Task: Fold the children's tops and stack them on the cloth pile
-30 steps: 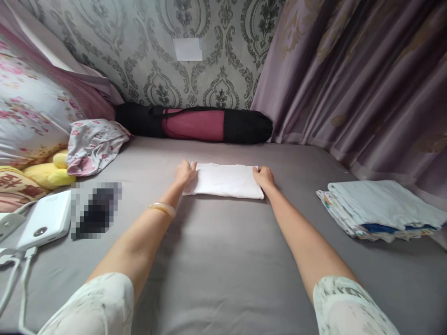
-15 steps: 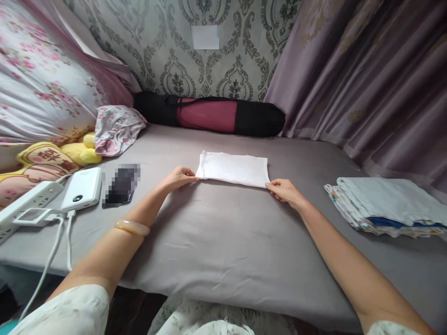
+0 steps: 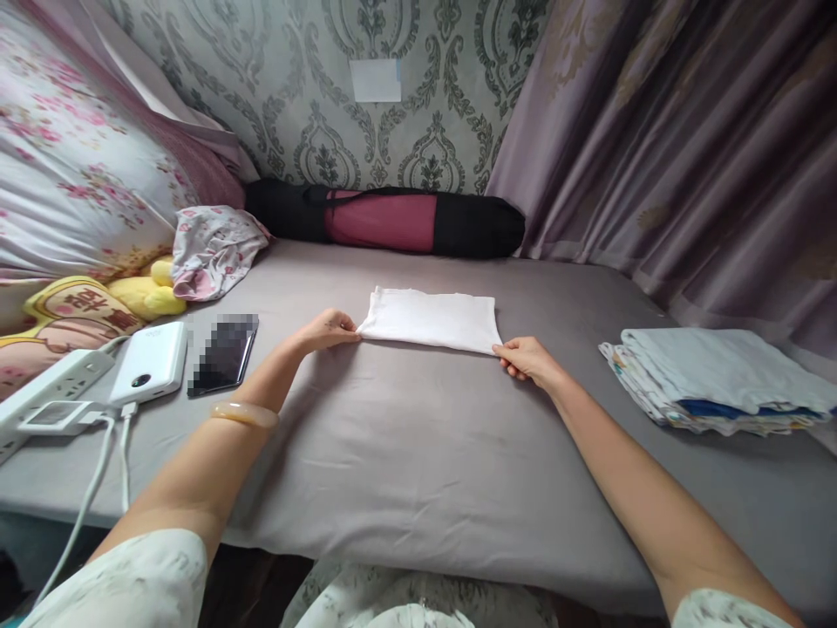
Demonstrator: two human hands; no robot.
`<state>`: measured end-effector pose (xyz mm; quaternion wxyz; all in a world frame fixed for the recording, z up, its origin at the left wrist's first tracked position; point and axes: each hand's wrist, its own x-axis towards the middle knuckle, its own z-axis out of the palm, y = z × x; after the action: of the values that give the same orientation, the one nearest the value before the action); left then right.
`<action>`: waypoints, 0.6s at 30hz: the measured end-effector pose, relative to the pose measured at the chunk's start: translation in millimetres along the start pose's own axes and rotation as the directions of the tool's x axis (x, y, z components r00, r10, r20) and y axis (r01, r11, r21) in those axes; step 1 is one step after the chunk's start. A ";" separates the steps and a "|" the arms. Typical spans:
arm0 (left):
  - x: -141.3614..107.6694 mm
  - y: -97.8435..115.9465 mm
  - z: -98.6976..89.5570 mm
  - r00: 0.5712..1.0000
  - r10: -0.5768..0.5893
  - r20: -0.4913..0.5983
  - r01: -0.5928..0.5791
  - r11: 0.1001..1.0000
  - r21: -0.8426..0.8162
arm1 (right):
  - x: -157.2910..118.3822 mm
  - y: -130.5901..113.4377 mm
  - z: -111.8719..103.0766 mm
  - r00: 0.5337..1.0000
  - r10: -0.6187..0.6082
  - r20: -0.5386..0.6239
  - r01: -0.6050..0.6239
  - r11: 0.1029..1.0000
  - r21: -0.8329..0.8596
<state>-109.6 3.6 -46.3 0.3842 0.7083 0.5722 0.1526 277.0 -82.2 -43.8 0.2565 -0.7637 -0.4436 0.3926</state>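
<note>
A white folded cloth (image 3: 430, 319) lies as a flat rectangle on the grey bed sheet (image 3: 405, 453). My left hand (image 3: 330, 331) pinches its near left corner between thumb and fingers. At the near right corner, my right hand (image 3: 525, 358) grips the cloth the same way. The near edge is drawn taut between both hands, and the corners flare outward a little. Whether the cloth is a garment or a towel I cannot tell.
To the right sits a stack of folded clothes (image 3: 719, 375). On the left are a phone (image 3: 228, 353), a white power bank (image 3: 149, 362), a power strip (image 3: 58, 384) with cables, and a crumpled floral cloth (image 3: 219, 249). A long black and red bag (image 3: 383, 222) lies along the wall.
The view has shifted slightly. Both hands still hold the cloth's near corners, and its near edge looks pulled a bit wider at the left. The cloth stays in place on the sheet.
</note>
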 end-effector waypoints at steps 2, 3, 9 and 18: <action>0.2 -1.5 -4.6 1.000 0.023 0.021 -0.024 0.999 0.043 | 2.9 1.6 -5.0 0.999 -0.001 0.034 0.001 1.000 -0.026; 0.5 -1.4 -6.0 0.999 0.040 0.014 -0.041 0.997 0.071 | 4.5 1.4 -7.9 0.999 -0.007 0.039 0.009 0.998 -0.058; 18.1 30.1 25.1 0.910 0.281 -0.306 -0.163 0.919 0.359 | 16.1 -30.5 7.6 0.849 -0.446 -0.284 0.245 0.808 -0.536; 65.8 93.5 108.5 0.916 0.324 -0.236 -0.149 0.822 0.550 | 43.5 -81.7 105.6 0.764 -0.606 0.221 0.574 0.483 -0.661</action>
<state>46.0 20.0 -65.1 0.0578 0.8175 0.5527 0.1514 163.7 -0.6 -58.6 0.0780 -0.6100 -0.7857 0.0673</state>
